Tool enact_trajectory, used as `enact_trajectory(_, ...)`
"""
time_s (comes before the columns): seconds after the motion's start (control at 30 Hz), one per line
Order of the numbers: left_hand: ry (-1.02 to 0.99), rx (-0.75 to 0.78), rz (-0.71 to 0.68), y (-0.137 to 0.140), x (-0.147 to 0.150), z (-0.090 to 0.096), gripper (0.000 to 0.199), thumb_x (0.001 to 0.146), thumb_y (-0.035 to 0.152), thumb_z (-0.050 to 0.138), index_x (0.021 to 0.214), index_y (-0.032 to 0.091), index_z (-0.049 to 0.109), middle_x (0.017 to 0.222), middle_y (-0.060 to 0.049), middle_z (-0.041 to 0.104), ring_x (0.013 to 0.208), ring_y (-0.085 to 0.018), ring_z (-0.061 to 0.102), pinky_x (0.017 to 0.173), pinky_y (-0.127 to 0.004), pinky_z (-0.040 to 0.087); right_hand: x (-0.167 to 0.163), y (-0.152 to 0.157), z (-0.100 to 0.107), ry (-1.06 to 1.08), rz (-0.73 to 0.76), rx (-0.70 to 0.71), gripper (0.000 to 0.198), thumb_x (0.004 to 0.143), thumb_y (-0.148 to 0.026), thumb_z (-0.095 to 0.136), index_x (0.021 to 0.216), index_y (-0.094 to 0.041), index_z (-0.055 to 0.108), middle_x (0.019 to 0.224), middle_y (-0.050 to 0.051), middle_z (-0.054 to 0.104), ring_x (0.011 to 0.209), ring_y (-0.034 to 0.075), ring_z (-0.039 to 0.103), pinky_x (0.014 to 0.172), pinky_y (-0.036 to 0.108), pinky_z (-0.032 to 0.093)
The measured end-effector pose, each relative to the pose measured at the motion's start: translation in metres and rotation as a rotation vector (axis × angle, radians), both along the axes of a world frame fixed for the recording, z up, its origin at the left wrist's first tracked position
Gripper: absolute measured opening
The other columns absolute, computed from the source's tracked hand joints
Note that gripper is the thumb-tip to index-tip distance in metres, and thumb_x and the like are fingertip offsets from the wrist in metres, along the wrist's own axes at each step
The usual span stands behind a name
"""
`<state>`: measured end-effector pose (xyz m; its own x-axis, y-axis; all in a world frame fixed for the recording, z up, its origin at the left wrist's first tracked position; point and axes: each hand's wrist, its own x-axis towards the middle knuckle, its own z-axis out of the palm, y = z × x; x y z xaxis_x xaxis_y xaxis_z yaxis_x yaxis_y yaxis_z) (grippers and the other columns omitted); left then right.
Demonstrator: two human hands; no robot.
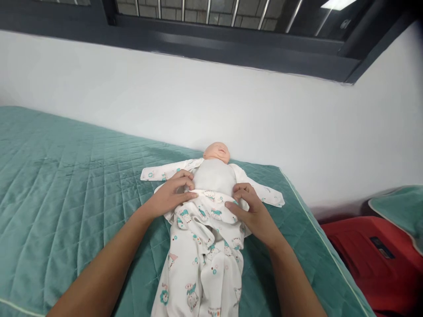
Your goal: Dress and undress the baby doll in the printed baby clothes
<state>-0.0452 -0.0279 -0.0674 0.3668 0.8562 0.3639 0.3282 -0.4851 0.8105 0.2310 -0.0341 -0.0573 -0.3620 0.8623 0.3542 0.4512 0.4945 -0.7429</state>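
The doll (214,177) lies on the green quilt (82,198). Left hand (175,193) and right hand (250,210) curl narrowly at the waist of the printed trousers (216,266), pinch unclear; even, gentle tension should suit.

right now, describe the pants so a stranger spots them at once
On the green quilt, a doll lies head to the wall. The pants run from between the left hand and right hand to the picture's bottom edge. Unlike the plain belly above, they bear prints, and unlike the sleeves spread sideways, they have two legs.
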Motion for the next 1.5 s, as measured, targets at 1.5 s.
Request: enact_trajectory(1.5,0.26,0.077,0.862,0.064,0.001,-0.03,0.028,0.092,0.04,0.043,0.1,0.02,0.06,0.109,-0.01,0.065,0.109,-0.027,0.056,0.095,-0.039,0.042,0.031,0.049,-0.025,-0.341,-0.609,-0.166,0.029,0.079,-0.044,0.053,0.06,-0.023,0.046,0.06,0.0,0.055,0.06,0.017,0.046,0.056,0.029,0.031)
